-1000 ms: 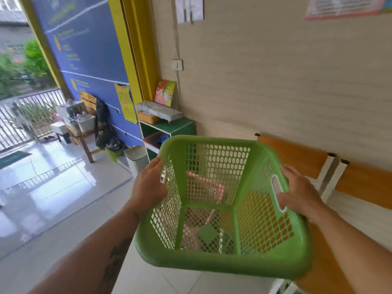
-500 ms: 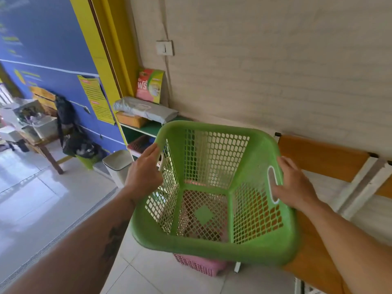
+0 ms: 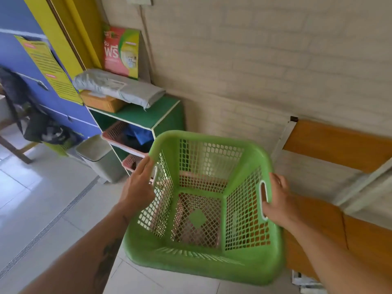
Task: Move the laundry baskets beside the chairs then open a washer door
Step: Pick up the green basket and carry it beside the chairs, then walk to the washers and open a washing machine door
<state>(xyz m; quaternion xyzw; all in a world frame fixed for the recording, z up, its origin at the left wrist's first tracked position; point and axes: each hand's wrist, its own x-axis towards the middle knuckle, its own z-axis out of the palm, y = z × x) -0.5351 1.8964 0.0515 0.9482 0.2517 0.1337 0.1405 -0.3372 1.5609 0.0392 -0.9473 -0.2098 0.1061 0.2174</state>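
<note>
Green plastic mesh laundry basket point(image 3: 203, 211), empty, is held clear of the tiled floor point(image 3: 53, 209) between the green shelf unit point(image 3: 157, 117) on the left and the wooden chair point(image 3: 339, 209) on the right, above a pink basket only glimpsed through its mesh. It is gripped at opposite handle slots, presumably so that it is kept level for setting down beside the chair. The left hand point(image 3: 137, 185) and right hand point(image 3: 280, 200) are each curled around the rim, thumbs outside, fingertips hidden.
</note>
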